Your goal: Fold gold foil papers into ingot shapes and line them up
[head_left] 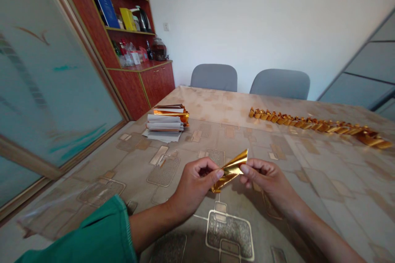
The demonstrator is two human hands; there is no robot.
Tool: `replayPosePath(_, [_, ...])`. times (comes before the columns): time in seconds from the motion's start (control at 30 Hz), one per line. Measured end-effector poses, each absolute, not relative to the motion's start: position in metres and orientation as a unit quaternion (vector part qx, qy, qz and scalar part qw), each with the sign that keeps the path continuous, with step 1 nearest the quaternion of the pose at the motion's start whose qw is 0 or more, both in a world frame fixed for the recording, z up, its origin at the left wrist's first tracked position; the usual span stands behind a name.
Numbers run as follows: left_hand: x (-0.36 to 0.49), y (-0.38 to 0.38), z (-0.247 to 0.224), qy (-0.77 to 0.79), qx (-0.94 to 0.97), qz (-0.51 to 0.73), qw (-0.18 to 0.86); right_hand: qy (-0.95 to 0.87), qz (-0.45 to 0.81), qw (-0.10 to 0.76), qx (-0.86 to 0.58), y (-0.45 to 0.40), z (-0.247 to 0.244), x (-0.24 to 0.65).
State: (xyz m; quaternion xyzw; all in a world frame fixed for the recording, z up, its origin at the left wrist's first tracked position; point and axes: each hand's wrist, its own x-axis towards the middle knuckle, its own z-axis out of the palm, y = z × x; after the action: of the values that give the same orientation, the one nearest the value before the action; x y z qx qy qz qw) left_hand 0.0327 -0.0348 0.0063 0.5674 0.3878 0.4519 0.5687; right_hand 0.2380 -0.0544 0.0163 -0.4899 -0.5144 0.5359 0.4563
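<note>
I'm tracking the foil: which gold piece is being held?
The gold piece pinched between the left hand and right hand; the others lie in the row or stack.

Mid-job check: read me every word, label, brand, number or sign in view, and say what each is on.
No text can be read.
Blue item on the shelf: faint marks, too small to read.
Packages and bottles below it: too small and blurred to read any labels.
Gold paper in the hands: no lettering shows.
</note>
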Motion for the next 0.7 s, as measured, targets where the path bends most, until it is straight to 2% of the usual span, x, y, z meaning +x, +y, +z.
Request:
replayPosePath(0.13, [0.032, -0.036, 0.005, 0.386, 0.563, 0.457, 0.57, -0.528, 0.538, 0.463, -0.466, -0.055, 0.017, 0.238])
replayPosePath(0.27, [0.034, -0.036, 0.008, 0.361, 0.572, 0.408, 0.614, -0.546, 0.542, 0.472, -0.431, -0.057, 0.01, 0.233])
replayPosePath(0.4, [0.036, -0.034, 0.01, 0.347, 0.563, 0.347, 0.665, -0.603, 0.471, 0.477, -0.433, -0.062, 0.011, 0.231])
replayPosePath(0.5, [0.037, -0.034, 0.008, 0.367, 0.572, 0.32, 0.66, -0.646, 0.423, 0.466, -0.433, -0.067, 0.012, 0.228])
replayPosePath(0.57, [0.037, -0.035, 0.007, 0.381, 0.582, 0.321, 0.643, -0.641, 0.443, 0.467, -0.417, -0.067, 0.011, 0.227])
replayPosePath(0.7, [0.036, -0.036, 0.006, 0.38, 0.581, 0.341, 0.634, -0.585, 0.559, 0.453, -0.375, -0.061, 0.007, 0.232])
